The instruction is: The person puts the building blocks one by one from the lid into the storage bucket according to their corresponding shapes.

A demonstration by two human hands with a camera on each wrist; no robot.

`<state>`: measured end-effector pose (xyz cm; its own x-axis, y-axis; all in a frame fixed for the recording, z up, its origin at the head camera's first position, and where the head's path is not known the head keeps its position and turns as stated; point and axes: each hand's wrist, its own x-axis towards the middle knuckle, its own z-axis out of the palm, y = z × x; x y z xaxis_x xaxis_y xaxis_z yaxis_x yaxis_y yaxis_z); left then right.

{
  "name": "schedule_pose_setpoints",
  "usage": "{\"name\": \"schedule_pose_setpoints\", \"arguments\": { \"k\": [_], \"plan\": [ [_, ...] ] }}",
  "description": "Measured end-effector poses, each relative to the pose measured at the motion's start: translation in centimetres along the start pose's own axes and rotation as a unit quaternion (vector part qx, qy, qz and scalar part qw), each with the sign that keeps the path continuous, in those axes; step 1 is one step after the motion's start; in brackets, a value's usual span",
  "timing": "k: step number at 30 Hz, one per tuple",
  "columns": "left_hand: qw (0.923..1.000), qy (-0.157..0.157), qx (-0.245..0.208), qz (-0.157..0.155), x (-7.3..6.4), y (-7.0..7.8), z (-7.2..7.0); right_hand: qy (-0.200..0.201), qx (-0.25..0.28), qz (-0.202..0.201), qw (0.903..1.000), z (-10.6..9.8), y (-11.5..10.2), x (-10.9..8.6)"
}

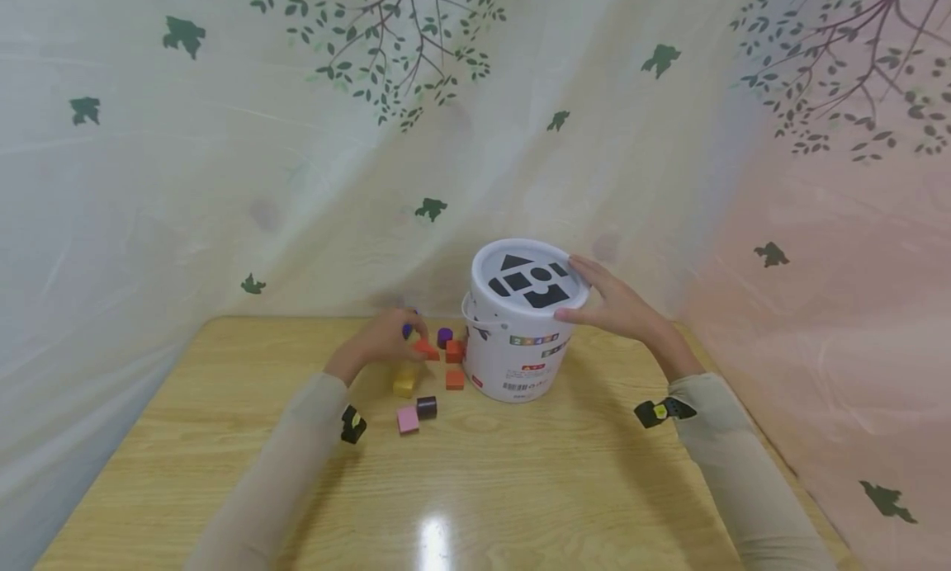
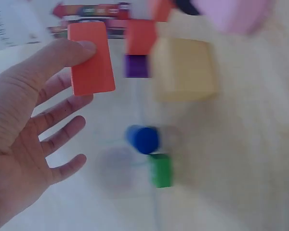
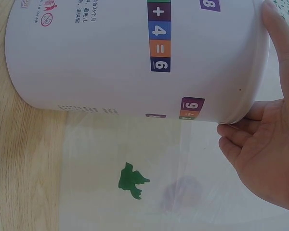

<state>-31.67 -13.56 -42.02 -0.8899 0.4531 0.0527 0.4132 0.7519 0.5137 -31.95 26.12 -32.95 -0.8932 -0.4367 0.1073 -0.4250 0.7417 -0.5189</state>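
My left hand (image 1: 386,337) pinches a flat orange-red rectangular block (image 2: 92,60) between thumb and forefinger, its other fingers spread. To its right stands a white shape-sorter bucket (image 1: 513,373) with a wire handle. Black cut-out shapes mark its lid (image 1: 486,261). Around the right side of the lid's rim, my right hand (image 1: 620,305) grips with the thumb in front and the fingers behind. Beside the bucket lie orange-red blocks (image 1: 455,379) and a purple cylinder (image 1: 444,337). Below my left hand is a yellow block (image 1: 404,381).
A pink block (image 1: 408,420) and a dark cylinder (image 1: 427,408) lie nearer on the wooden table (image 1: 505,488). A blue cylinder (image 2: 145,139) and a green block (image 2: 161,170) are at the back. A printed curtain (image 1: 334,183) hangs behind the table.
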Motion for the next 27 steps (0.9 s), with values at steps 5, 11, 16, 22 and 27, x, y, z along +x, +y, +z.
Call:
{"name": "schedule_pose_setpoints", "arguments": {
  "k": [5, 11, 16, 22, 27],
  "plan": [
    [0.9983, 0.039, 0.043, 0.008, 0.3, 1.4, -2.3, 0.000, -0.005, -0.004, 1.0000, -0.1, 0.0, 0.0],
    [0.9914, 0.108, 0.074, -0.010, 0.5, 3.8, -4.8, 0.001, -0.003, -0.003, 1.0000, 0.0, -0.2, -0.1],
    [0.9816, 0.174, 0.078, -0.007, 0.6, 6.2, -6.7, 0.001, 0.001, 0.000, 1.0000, 0.0, -0.2, -0.2],
    [0.9710, 0.227, 0.074, -0.007, 1.7, 8.6, -8.0, 0.001, 0.002, -0.002, 1.0000, 0.0, -0.2, -0.3],
    [0.9600, 0.262, 0.098, 0.000, 3.2, 10.3, -8.0, 0.003, 0.002, -0.004, 1.0000, 0.0, -0.2, -0.2]
  ]
}}
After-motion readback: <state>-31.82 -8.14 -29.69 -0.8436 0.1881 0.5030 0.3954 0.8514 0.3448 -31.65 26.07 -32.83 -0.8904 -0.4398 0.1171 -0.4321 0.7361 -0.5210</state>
